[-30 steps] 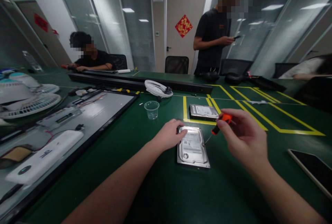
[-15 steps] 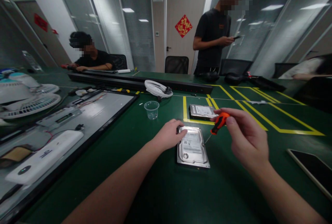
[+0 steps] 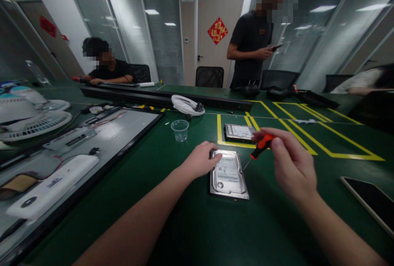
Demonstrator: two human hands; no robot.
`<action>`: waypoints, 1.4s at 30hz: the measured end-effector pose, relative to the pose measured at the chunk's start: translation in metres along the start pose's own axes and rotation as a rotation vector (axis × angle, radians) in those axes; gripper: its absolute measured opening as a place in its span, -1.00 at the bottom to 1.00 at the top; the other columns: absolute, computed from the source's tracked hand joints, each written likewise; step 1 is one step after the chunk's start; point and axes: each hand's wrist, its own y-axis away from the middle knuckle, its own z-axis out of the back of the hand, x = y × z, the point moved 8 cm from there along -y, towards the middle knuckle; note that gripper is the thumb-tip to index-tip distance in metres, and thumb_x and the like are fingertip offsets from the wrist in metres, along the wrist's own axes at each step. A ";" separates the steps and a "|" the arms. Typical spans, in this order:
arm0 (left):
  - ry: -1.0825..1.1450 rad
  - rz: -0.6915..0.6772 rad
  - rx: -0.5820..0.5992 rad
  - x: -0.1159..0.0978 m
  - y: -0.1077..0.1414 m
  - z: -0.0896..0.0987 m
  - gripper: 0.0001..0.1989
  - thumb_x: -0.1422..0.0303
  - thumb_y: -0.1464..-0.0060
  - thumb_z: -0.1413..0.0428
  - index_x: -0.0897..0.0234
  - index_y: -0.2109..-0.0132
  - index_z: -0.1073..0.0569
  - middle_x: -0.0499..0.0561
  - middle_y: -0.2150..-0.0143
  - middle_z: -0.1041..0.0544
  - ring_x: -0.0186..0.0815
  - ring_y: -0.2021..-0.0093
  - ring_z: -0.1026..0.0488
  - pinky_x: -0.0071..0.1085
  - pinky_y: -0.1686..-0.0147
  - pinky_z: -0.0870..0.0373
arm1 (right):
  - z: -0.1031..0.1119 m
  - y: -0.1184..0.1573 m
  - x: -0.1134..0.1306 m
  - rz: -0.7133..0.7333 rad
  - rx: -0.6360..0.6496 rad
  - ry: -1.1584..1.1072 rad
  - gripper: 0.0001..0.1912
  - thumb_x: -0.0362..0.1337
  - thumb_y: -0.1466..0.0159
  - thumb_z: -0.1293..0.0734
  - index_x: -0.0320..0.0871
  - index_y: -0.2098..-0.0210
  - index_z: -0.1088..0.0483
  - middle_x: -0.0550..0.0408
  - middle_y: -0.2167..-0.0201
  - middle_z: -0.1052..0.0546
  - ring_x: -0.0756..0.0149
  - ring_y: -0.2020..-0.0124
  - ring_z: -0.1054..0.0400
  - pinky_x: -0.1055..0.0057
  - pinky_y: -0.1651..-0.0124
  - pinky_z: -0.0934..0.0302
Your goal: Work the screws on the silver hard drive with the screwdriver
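Observation:
A silver hard drive (image 3: 229, 175) lies label up on the green table in front of me. My left hand (image 3: 201, 158) grips its far left corner, the thumb on top and the fingers over the edge. In my right hand (image 3: 292, 163) is a screwdriver (image 3: 261, 146) with an orange and black handle, held between thumb and fingers. Its thin shaft slants down to the left, the tip at the drive's right edge; whether it sits in a screw is too small to tell. A second hard drive (image 3: 238, 131) lies just beyond, inside yellow tape.
A clear plastic cup (image 3: 180, 129) and a white fan grille (image 3: 187, 106) stand beyond my left hand. At left lies a flat panel (image 3: 123, 128) with a white power strip (image 3: 55, 184) on it. A phone (image 3: 369, 200) lies at right. Two people (image 3: 252, 48) are across the table.
The screwdriver handle has turned and tilted slightly lower in my right hand, which has shifted a little. The hard drive and my left hand have stayed put.

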 end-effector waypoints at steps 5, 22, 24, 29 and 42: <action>-0.011 -0.010 -0.004 0.000 -0.001 -0.001 -0.65 0.16 -0.30 -0.13 0.29 -0.05 -0.59 0.11 0.06 -0.53 -0.19 0.15 -0.50 -0.27 0.09 -0.43 | -0.001 0.000 0.003 -0.013 -0.013 -0.007 -0.71 -0.26 -0.47 -0.30 0.04 -0.13 -0.52 0.03 -0.04 -0.63 0.21 -0.03 -0.56 0.19 -0.12 -0.47; -0.012 -0.011 -0.006 -0.001 -0.001 -0.001 -0.66 0.18 -0.29 -0.13 0.30 -0.04 -0.59 0.11 0.08 -0.53 -0.18 0.15 -0.50 -0.27 0.09 -0.43 | 0.000 -0.001 0.003 -0.019 -0.028 0.047 -0.72 -0.25 -0.48 -0.28 0.03 -0.11 -0.53 0.04 -0.02 -0.63 0.24 -0.02 -0.55 0.26 -0.09 -0.46; -0.009 -0.009 -0.005 -0.001 -0.001 -0.001 -0.66 0.18 -0.29 -0.13 0.30 -0.05 -0.59 0.11 0.08 -0.53 -0.18 0.15 -0.51 -0.26 0.09 -0.43 | -0.001 0.000 0.004 -0.018 -0.024 0.035 -0.72 -0.26 -0.47 -0.30 0.03 -0.11 -0.53 0.03 -0.04 -0.63 0.24 -0.02 -0.56 0.26 -0.08 -0.47; -0.001 -0.001 0.003 -0.001 -0.001 -0.001 -0.65 0.17 -0.29 -0.12 0.29 -0.06 -0.59 0.11 0.07 -0.53 -0.18 0.15 -0.50 -0.26 0.09 -0.43 | 0.000 0.001 -0.004 -0.001 -0.040 0.021 -0.69 -0.29 -0.38 -0.41 0.03 -0.10 -0.50 0.03 0.03 -0.59 0.23 0.06 -0.54 0.21 -0.06 -0.45; -0.001 0.012 0.014 -0.002 0.001 0.001 -0.65 0.16 -0.30 -0.12 0.28 -0.07 -0.58 0.12 0.05 -0.53 -0.18 0.14 -0.50 -0.25 0.07 -0.44 | 0.000 0.000 0.004 -0.028 -0.013 0.020 -0.71 -0.26 -0.48 -0.27 0.04 -0.12 -0.52 0.02 -0.03 -0.63 0.15 -0.07 -0.54 0.12 -0.12 -0.45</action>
